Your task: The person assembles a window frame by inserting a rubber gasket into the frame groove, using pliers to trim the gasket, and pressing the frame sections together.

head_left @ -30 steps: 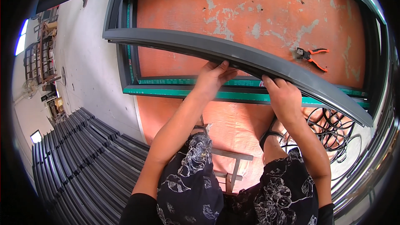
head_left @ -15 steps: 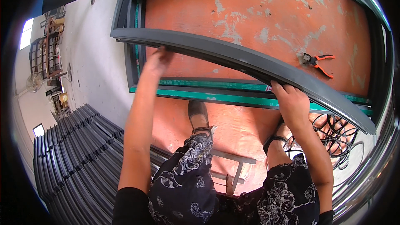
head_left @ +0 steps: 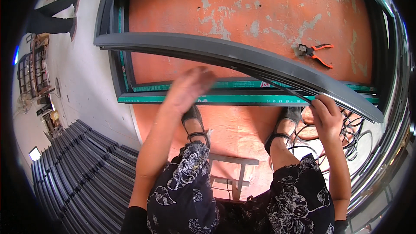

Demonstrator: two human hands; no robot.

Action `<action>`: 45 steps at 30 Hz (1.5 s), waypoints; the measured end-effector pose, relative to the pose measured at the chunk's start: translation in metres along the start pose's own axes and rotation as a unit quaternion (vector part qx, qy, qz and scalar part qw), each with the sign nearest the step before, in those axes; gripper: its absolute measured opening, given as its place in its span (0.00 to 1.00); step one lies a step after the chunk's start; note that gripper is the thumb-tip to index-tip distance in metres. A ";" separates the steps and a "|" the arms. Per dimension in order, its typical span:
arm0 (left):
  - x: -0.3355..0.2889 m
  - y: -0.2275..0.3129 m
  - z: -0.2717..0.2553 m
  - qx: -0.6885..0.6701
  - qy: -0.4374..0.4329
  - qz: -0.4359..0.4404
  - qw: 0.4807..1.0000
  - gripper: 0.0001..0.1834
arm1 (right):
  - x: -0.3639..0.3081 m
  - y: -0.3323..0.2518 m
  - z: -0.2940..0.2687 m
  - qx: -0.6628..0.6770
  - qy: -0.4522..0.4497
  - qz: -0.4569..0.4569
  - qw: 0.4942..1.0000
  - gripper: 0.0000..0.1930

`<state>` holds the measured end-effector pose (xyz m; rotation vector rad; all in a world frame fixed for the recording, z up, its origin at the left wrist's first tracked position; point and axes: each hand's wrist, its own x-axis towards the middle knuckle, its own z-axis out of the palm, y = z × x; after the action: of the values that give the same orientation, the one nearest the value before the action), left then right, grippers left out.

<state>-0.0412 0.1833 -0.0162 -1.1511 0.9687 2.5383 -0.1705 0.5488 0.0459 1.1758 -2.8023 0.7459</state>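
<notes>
Head view: A long dark-grey metal profile (head_left: 208,47) lies slantwise across a dark rectangular frame with green protective film (head_left: 234,99). The right hand (head_left: 327,112) is pinched on a thin black flexible strip (head_left: 297,95) that runs out along the profile's near edge. The left hand (head_left: 193,86) is motion-blurred, apart from the right, in front of the frame's near rail; its finger opening cannot be determined.

Caution: a sideways pull on the strip could probably shift or roll the profile, since neither hand appears to grip it. Uneven tension may twist or stretch the strip.

Surface and room: black pliers with orange handles (head_left: 315,54) rest on a worn orange surface (head_left: 173,17). Tangled black cable (head_left: 353,136) lies near the right end. At left, stacked dark ribbed profiles (head_left: 86,177) adjoin a pale floor (head_left: 84,78); another person's dark-trousered legs (head_left: 54,17) stand beyond.
</notes>
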 end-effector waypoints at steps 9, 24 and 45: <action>0.026 -0.029 0.061 -0.012 -0.023 -0.007 1.000 0.20 | -0.020 0.023 -0.006 -0.096 -0.040 0.046 0.993 0.12; 0.039 -0.026 0.063 -0.007 -0.006 0.002 1.000 0.11 | -0.022 0.027 -0.002 -0.061 -0.070 0.083 0.992 0.14; 0.092 0.063 0.060 0.006 0.085 0.118 0.989 0.14 | -0.002 0.012 -0.010 0.012 -0.018 0.102 0.995 0.18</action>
<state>-0.1663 0.1648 -0.0238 -1.3409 1.2267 2.6399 -0.1790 0.5624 0.0494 0.9246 -2.9838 0.7787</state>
